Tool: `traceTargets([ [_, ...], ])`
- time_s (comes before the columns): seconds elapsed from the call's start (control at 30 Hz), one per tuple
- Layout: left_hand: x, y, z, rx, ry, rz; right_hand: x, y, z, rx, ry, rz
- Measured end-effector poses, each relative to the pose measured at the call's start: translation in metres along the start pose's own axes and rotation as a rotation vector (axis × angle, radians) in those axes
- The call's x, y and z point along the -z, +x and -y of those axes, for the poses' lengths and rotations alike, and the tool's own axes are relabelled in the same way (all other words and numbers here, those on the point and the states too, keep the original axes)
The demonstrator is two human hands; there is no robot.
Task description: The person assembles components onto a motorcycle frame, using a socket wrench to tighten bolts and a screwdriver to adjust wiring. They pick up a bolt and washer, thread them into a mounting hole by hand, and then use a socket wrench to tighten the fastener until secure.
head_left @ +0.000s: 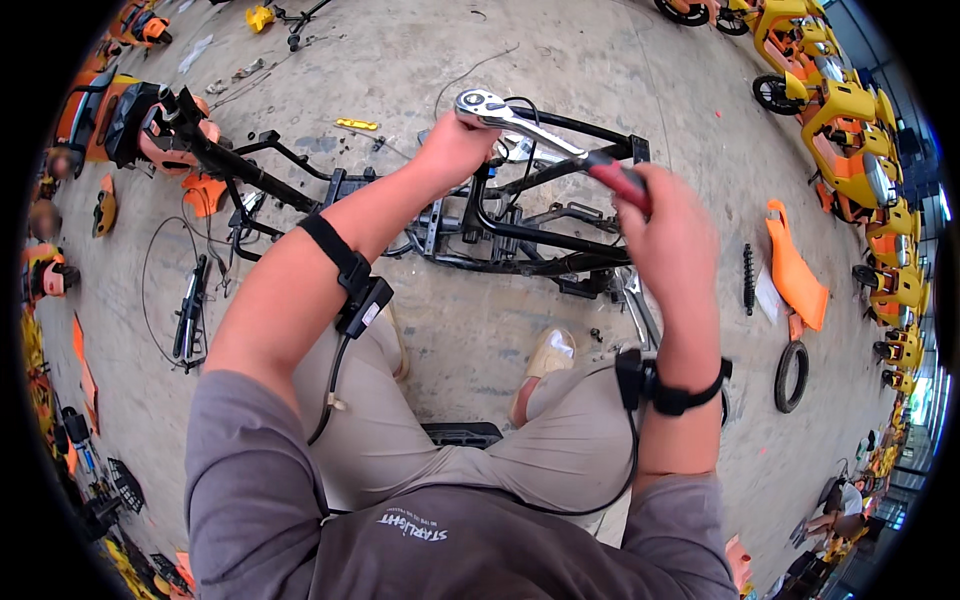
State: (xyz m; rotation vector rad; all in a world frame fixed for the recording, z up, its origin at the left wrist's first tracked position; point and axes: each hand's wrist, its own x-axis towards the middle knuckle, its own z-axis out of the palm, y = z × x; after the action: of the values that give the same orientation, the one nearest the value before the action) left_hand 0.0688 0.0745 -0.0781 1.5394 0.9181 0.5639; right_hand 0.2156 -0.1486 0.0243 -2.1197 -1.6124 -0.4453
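Observation:
A silver ratchet wrench (540,135) with a red and black handle is held at a slant over a bare black scooter frame (530,262). My left hand (452,148) is closed just under the ratchet's head, holding that end; what lies inside its fingers is hidden. My right hand (660,205) is wrapped round the handle at the other end, slightly blurred. Under the handle, the frame's rear tubes and a black cable show. Loose silver tools (640,310) lie on the floor beside the frame, below my right hand.
Yellow scooters (840,125) line the right side. A black shock absorber (749,280), an orange panel (795,270) and a tyre (790,378) lie at the right. Scooter parts (185,315) and cables lie at the left. Another person (835,510) is at the lower right edge.

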Motion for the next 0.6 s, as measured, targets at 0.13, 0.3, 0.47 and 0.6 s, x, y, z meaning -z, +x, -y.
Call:
traceTargets([
  [0.13, 0.004, 0.003, 0.004, -0.073, -0.086, 0.022, -0.011, 0.016, -0.02, -0.084, 0.085, 0.054],
  [0.3, 0.005, -0.008, 0.0, -0.049, 0.06, -0.039, 0.02, -0.024, 0.057, -0.015, 0.02, 0.198],
  [0.47, 0.007, -0.001, 0.009, -0.051, -0.04, -0.019, 0.016, -0.029, 0.07, -0.057, 0.002, 0.288],
  [0.6, 0.001, -0.002, 0.002, -0.058, -0.01, 0.014, 0.0, -0.004, -0.002, -0.056, -0.067, 0.135],
])
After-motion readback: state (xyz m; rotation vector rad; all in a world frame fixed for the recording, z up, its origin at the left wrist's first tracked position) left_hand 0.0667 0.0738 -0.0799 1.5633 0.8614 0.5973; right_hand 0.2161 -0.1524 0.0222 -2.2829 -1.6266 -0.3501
